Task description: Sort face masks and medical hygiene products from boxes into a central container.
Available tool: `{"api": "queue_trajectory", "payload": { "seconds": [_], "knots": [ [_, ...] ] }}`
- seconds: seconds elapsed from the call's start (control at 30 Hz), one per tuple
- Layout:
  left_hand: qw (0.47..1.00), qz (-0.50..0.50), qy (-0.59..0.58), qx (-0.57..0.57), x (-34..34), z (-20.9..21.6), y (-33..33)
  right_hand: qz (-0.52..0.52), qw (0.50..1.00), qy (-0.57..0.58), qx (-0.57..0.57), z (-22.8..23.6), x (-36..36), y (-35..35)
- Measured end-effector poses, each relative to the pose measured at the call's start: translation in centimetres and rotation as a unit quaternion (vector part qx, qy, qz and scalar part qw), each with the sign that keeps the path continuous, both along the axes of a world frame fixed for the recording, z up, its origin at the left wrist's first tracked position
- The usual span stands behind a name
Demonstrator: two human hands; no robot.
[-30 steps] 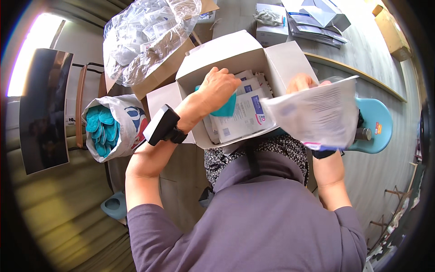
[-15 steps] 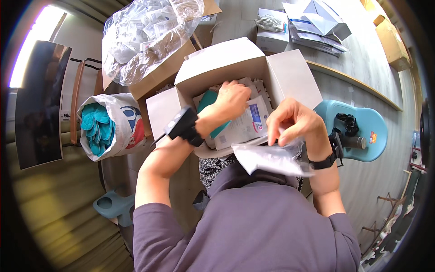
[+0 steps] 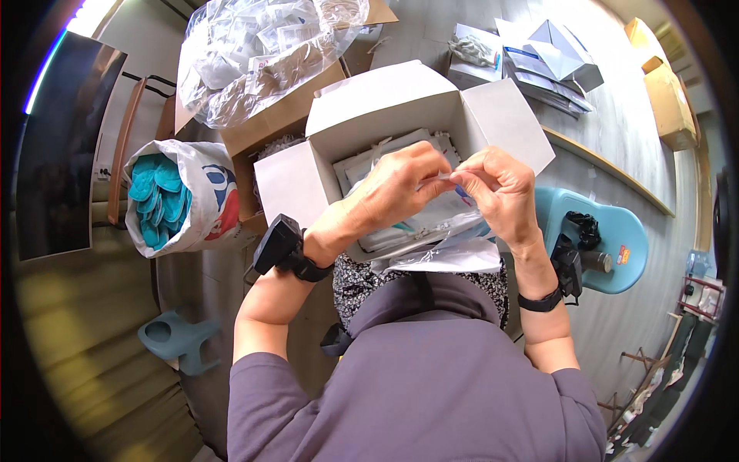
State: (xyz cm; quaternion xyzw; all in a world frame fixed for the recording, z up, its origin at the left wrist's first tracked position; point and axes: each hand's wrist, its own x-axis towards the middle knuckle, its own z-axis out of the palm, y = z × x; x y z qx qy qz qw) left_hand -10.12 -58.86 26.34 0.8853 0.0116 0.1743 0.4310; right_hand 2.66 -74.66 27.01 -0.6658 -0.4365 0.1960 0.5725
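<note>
Above the open white carton (image 3: 389, 100), my two hands meet with fingertips pinched close together. My left hand (image 3: 396, 181) and my right hand (image 3: 500, 192) grip the top edge of a clear plastic bag (image 3: 462, 231). The bag hangs toward me, and a white piece (image 3: 446, 259) shows at its lower part, near the carton's front edge. Flat white printed packets (image 3: 362, 168) lie inside the carton, partly covered by my hands. A small bit of teal (image 3: 403, 225) shows under my left hand; the rest is hidden.
Left of the carton stands a white bag (image 3: 196, 181) full of teal pads (image 3: 159, 196). Behind it, a brown box (image 3: 285, 108) carries a big clear sack (image 3: 265, 54) of small packets. On the right is a blue-grey stool (image 3: 627, 231) holding a black item and a cylinder.
My left hand has come out of the carton and joined my right hand at the bag. My right hand has shifted slightly up. Most of the teal piece is now hidden.
</note>
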Motion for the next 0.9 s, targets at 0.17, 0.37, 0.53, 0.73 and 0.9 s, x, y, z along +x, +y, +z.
{"api": "queue_trajectory", "payload": {
  "seconds": [0.17, 0.37, 0.53, 0.73, 0.9],
  "knots": [
    [0.971, 0.058, -0.173, 0.151, 0.5, 0.4, -0.7, -0.082, 0.995, 0.048, -0.038, 1.5, -0.9, 1.1],
    [0.925, 0.057, -0.198, 0.319, -0.8, 2.1, -1.3, -0.108, 0.990, 0.072, -0.052, 0.7, 0.1, 3.9],
    [0.939, 0.048, -0.255, 0.228, -2.2, 3.2, -2.4, -0.184, 0.980, 0.011, -0.071, 0.2, 1.8, 4.2],
    [0.965, 0.030, -0.241, 0.099, -4.6, 3.8, -2.4, -0.267, 0.962, -0.023, -0.047, -2.3, 4.6, 3.8],
    [0.990, 0.026, -0.081, 0.111, -5.8, 2.7, -0.4, -0.239, 0.969, 0.050, 0.036, -0.9, 3.5, 3.5]
  ]
}}
